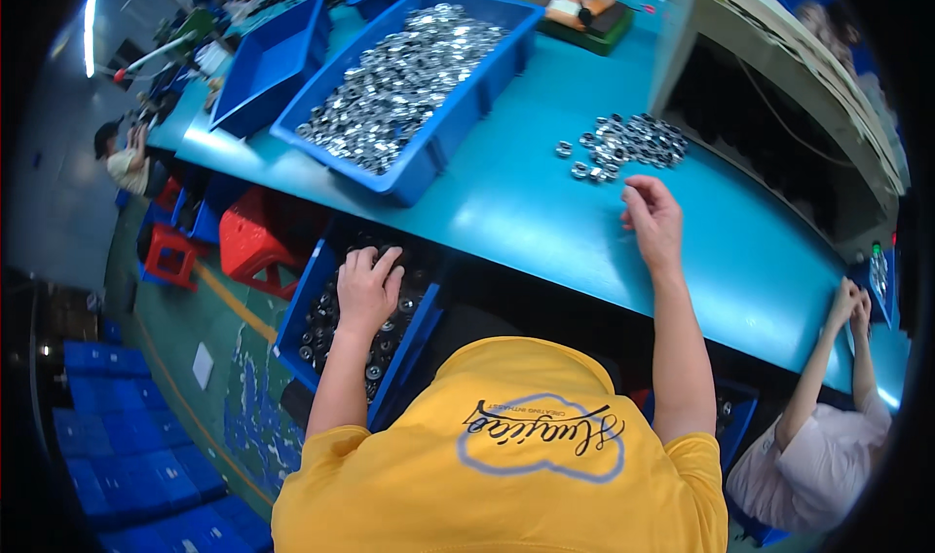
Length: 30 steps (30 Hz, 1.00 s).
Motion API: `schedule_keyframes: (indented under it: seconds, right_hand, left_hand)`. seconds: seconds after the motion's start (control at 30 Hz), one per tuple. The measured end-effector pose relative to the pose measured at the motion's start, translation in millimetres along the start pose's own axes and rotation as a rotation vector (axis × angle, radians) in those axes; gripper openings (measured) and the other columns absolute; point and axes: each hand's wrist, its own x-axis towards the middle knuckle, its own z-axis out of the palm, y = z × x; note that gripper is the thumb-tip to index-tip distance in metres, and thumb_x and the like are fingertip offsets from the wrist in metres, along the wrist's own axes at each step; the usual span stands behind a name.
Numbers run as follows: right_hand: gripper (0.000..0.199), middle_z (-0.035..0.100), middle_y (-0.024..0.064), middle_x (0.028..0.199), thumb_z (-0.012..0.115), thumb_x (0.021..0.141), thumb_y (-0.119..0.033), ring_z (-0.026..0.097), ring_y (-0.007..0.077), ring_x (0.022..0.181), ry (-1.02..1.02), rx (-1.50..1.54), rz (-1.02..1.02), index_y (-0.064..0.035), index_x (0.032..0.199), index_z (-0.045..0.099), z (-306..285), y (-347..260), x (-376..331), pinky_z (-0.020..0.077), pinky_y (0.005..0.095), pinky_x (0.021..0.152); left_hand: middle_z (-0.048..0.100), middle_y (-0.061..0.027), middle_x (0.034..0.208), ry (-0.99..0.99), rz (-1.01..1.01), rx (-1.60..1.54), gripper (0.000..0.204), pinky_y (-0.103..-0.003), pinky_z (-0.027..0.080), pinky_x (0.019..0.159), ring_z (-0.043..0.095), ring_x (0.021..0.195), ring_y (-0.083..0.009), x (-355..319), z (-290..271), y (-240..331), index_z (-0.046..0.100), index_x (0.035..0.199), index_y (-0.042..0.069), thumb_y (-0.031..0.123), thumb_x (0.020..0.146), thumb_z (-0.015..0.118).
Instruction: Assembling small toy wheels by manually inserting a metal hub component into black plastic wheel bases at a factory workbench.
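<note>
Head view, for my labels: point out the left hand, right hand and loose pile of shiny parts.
Left hand (366, 290): head view, back of hand.
Right hand (657, 226): head view, back of hand.
Loose pile of shiny parts (639, 144): head view, middle of pile.

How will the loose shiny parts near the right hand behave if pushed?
The shiny parts look small and rounded, so stray ones may roll. Their bright, metallic finish suggests they're stiff and perhaps slippery. Loosely heaped on the smooth-looking table, they'd probably scatter rather than slide as one.
</note>
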Motion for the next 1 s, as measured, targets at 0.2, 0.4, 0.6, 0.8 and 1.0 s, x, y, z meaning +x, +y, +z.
schedule_keyframes:
  seconds: [0.2, 0.4, 0.6, 0.8, 1.0]
  right_hand:
    - [0.013, 0.064, -0.0025, 0.084, 0.068, 0.098, -0.013, 0.058, 0.0054, 0.066, -0.035, -0.001, 0.002, -0.0071, 0.110, 0.069, 5.5, 10.7, 0.8, 0.0469, 0.0211, 0.056]
    - [0.013, 0.063, -0.0032, 0.083, 0.068, 0.098, -0.014, 0.057, 0.0048, 0.064, 0.006, -0.011, -0.027, -0.0067, 0.109, 0.069, -0.9, 16.6, 3.3, 0.0452, 0.0209, 0.054]
    - [0.012, 0.063, -0.0027, 0.078, 0.068, 0.098, -0.013, 0.057, 0.0051, 0.062, 0.030, -0.055, -0.039, -0.0059, 0.107, 0.069, 1.7, 23.6, 12.5, 0.0449, 0.0216, 0.053]
    - [0.012, 0.065, -0.0016, 0.078, 0.068, 0.095, -0.012, 0.058, 0.0062, 0.063, 0.119, -0.073, -0.051, -0.0039, 0.104, 0.070, -3.6, 10.5, 8.2, 0.0470, 0.0226, 0.057]
    - [0.013, 0.071, 0.0017, 0.082, 0.070, 0.093, -0.011, 0.061, 0.0051, 0.068, 0.091, -0.120, -0.080, -0.0032, 0.103, 0.072, 1.8, 3.9, 8.6, 0.0492, 0.0229, 0.062]
  left_hand:
    - [0.066, -0.0062, 0.087, 0.125, -0.048, 0.194, 0.010, -0.042, 0.045, 0.073, 0.061, 0.084, -0.0285, -24.0, -16.6, -42.3, 0.072, 0.092, 0.010, 0.018, 0.087, 0.074]
    - [0.069, -0.0095, 0.086, 0.528, 0.174, -0.092, 0.008, -0.042, 0.048, 0.072, 0.063, 0.080, -0.0310, 146.3, -73.8, -2.5, 0.072, 0.096, 0.006, 0.005, 0.088, 0.071]
    - [0.059, -0.0218, 0.135, -0.461, 0.117, -0.048, 0.046, -0.047, 0.046, 0.106, 0.057, 0.124, -0.0409, 277.3, 2.9, -37.1, 0.061, 0.137, 0.014, 0.019, 0.091, 0.066]
    - [0.038, -0.0256, 0.153, -0.654, 0.034, -0.151, 0.065, -0.050, 0.047, 0.109, 0.053, 0.129, -0.0485, 295.6, 56.9, -29.3, 0.042, 0.155, 0.034, 0.036, 0.094, 0.064]
    - [0.068, -0.0293, 0.118, -0.623, 0.044, -0.214, 0.050, -0.048, 0.052, 0.094, 0.067, 0.108, -0.0433, 295.4, 74.6, -57.1, 0.052, 0.139, 0.011, 0.023, 0.092, 0.065]
